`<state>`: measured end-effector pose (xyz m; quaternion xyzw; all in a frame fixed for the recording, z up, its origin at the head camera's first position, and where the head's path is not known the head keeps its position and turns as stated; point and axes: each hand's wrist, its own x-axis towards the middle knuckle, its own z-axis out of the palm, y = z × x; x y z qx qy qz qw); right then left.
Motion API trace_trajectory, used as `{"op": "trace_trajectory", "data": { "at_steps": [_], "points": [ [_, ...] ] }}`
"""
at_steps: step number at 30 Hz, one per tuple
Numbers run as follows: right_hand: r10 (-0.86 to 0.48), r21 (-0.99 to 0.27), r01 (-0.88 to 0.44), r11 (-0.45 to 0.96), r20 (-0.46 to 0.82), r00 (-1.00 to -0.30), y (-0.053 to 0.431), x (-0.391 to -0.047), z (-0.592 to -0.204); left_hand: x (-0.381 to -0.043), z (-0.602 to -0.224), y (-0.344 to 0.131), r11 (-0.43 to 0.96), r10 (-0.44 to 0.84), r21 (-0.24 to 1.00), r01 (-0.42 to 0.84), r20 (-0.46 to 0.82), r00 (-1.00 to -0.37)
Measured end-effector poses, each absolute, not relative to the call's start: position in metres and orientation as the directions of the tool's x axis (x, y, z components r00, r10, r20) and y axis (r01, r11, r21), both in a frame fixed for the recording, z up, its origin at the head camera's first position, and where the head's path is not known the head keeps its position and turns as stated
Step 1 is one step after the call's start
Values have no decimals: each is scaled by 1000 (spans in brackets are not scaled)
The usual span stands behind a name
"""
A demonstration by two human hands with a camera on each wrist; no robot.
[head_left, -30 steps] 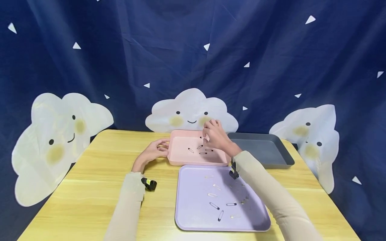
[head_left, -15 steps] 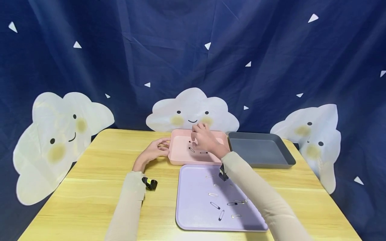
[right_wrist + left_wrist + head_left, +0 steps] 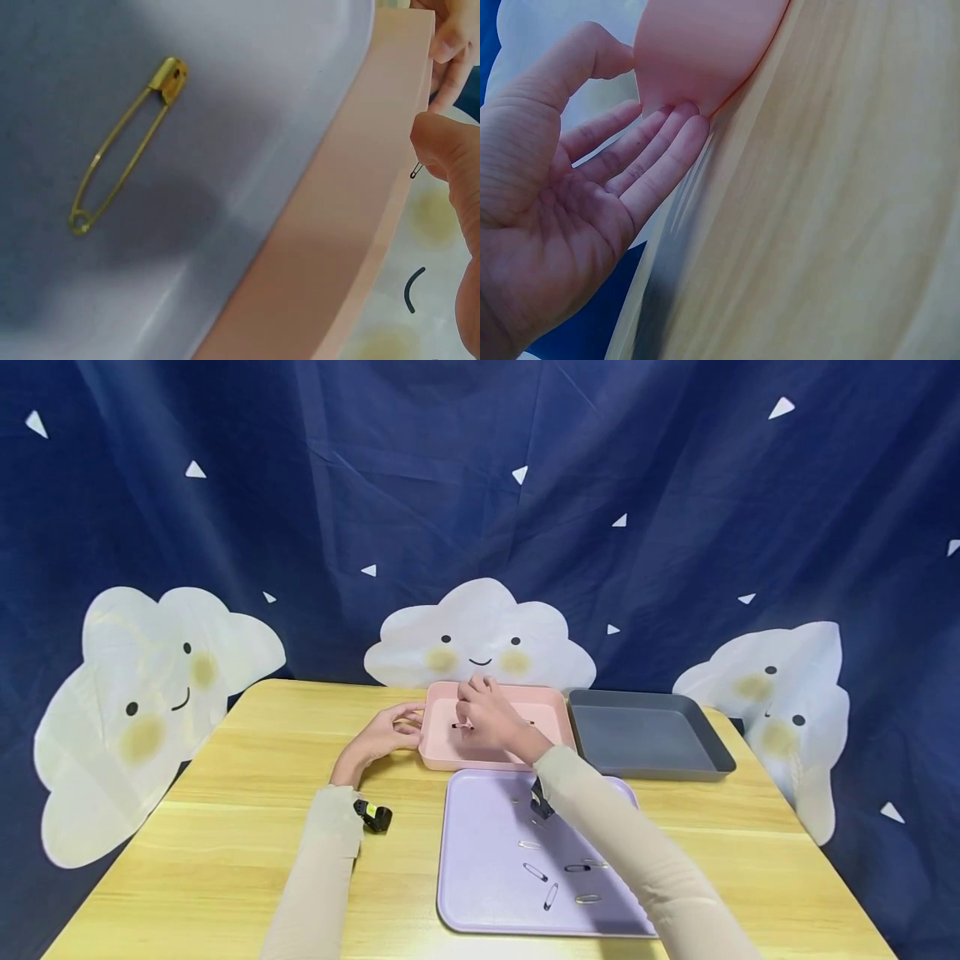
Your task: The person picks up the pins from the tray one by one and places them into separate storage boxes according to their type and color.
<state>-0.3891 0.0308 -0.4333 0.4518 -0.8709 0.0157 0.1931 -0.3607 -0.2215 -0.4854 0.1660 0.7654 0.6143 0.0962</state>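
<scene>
My right hand (image 3: pixel 483 714) is over the pink tray (image 3: pixel 551 702) and pinches a black safety pin (image 3: pixel 415 171), whose end pokes out past the thumb in the right wrist view. My left hand (image 3: pixel 381 737) touches the left side of that tray, fingertips on its outer wall and thumb at the rim in the left wrist view. Most pins inside the pink tray are hidden behind my right hand. Closer to me, the lilac tray (image 3: pixel 472 827) bears several black and gold safety pins; one gold safety pin (image 3: pixel 127 146) shows large in the right wrist view.
A dark grey tray (image 3: pixel 648 735) stands right of the pink one. All three trays are on a wooden table (image 3: pixel 225 827). Behind it hangs a blue curtain (image 3: pixel 322 518) with clouds. The right forearm crosses the lilac tray's right side.
My right hand has moved left and slightly toward me across the pink tray, carrying the safety pin. The left hand has stayed at the tray's side.
</scene>
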Motion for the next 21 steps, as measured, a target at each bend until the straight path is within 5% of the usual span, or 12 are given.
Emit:
{"op": "trace_trajectory", "data": {
  "at_steps": [21],
  "points": [
    [-786,139,-786,602,278,-553,28,-385,-443,-363,-486,-221,181,376,975,129,53,-925]
  ]
}}
